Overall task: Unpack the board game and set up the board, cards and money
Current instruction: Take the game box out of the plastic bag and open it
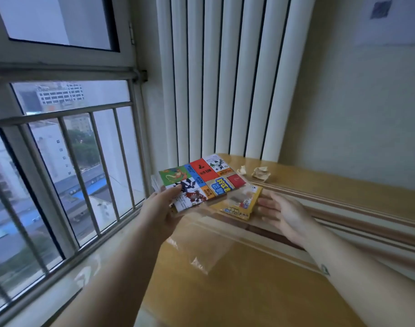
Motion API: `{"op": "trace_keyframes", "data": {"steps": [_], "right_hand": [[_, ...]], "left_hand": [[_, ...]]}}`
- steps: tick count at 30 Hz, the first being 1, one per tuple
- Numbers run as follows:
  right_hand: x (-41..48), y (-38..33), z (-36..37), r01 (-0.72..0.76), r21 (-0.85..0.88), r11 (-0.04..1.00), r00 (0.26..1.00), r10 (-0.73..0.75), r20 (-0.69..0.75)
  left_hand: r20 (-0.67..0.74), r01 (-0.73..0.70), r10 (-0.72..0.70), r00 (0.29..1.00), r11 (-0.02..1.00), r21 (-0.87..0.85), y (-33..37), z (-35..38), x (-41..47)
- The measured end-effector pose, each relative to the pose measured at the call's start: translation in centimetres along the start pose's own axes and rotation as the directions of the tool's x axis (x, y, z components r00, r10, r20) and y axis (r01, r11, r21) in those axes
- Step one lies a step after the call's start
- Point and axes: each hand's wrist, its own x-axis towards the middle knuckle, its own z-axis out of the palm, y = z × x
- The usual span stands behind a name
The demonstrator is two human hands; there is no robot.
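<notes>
You are holding the folded game board [197, 182] in your left hand [159, 208], with the thumb pressing on its colourful printed top near the left edge and the fingers curling underneath, so the board is sitting tilted above the far end of the yellow wooden surface [249, 291], close to the window [60, 161]. Your right hand [284, 213] is lying open, fingers straight and spread, just beside a small yellow box [243, 205] at the board's right corner; whether the fingertips are touching it is not clear. A sheet of clear plastic wrap [201, 251] is hanging below the board and the box, trailing toward you over the surface. Two crumpled paper balls [260, 173] are lying farther back on the surface, in front of the white radiator [225, 79].
</notes>
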Motion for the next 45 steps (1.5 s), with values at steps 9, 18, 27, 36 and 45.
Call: {"op": "trace_keyframes", "data": {"steps": [9, 18, 27, 36, 45], "right_hand": [[-4.8, -1.8, -8.7, 0.091, -0.155, 0.984, 0.995, -0.083, 0.054], [-8.6, -1.1, -17.3, 0.077, -0.208, 0.975, 0.983, -0.110, -0.149], [-6.9, -1.4, -15.0, 0.001, -0.109, 0.994, 0.979, -0.024, -0.203], [0.8, -2.9, -5.6, 0.081, -0.248, 0.965, 0.990, -0.108, -0.095], [9.4, -1.9, 1.2, 0.088, -0.419, 0.904, 0.988, -0.131, -0.075]], "left_hand": [[0.123, 0.203, -0.218, 0.968, 0.972, 0.120, -7.9, 7.3, -2.9], [0.222, 0.290, -0.328, 0.918, 0.939, 0.187, -14.7, 12.7, -5.6], [0.132, 0.221, -0.250, 0.959, 0.955, 0.199, -13.0, 10.7, -4.3], [-0.053, 0.126, -0.118, 0.992, 0.967, 0.221, -6.6, 8.2, 1.4], [-0.167, -0.058, 0.199, 0.966, 0.792, 0.608, -3.0, 5.2, 10.7]]}}
